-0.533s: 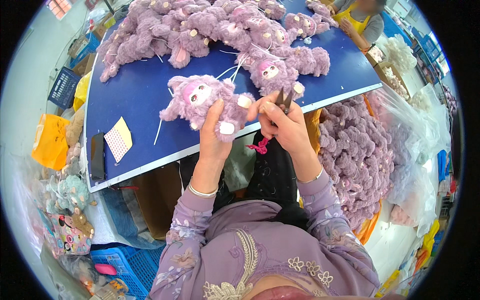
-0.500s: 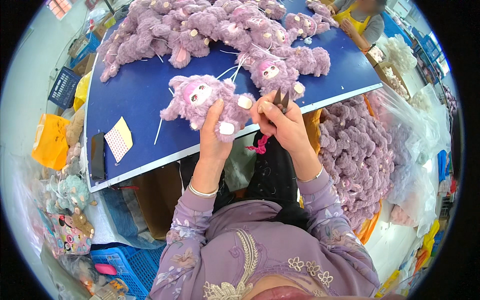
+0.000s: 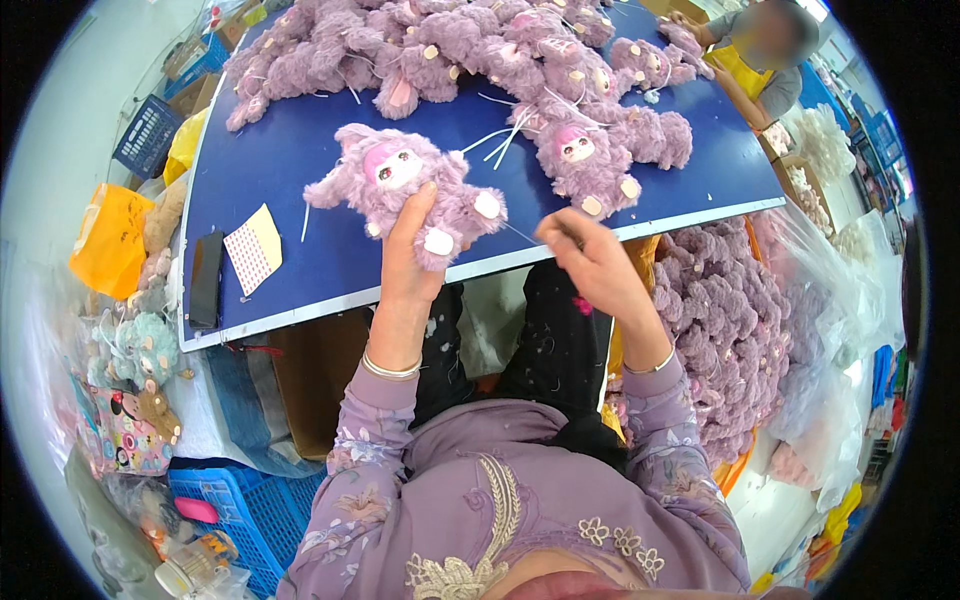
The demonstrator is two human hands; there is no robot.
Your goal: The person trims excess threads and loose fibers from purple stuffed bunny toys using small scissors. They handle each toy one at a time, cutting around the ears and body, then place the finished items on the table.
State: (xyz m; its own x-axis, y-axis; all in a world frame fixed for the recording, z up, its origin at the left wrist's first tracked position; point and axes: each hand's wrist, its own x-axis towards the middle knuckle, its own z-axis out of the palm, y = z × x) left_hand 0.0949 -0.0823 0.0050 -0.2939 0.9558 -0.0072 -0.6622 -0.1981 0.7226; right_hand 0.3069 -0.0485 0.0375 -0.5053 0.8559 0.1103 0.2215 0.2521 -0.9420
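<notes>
My left hand grips a fluffy purple plush toy by its lower body, above the table's near edge. Its pale face, pink forehead and white paw pads point up toward me. From the paw side a thin thread runs taut to my right hand, whose fingers are pinched on its end. A bit of bright pink cord shows beneath that hand; whatever else lies in the palm is hidden. Just beyond, a second purple plush toy lies on the blue table.
Piled purple plush toys cover the table's far side. A dotted sticker sheet and a black phone-like slab lie at left. More plush fills a sack at right. A blue crate stands lower left. A co-worker sits far right.
My right hand has drawn away to the right and down, pulling the thread taut. The dark snips seen in it before are now out of sight. The plush toy stays in my left hand.
</notes>
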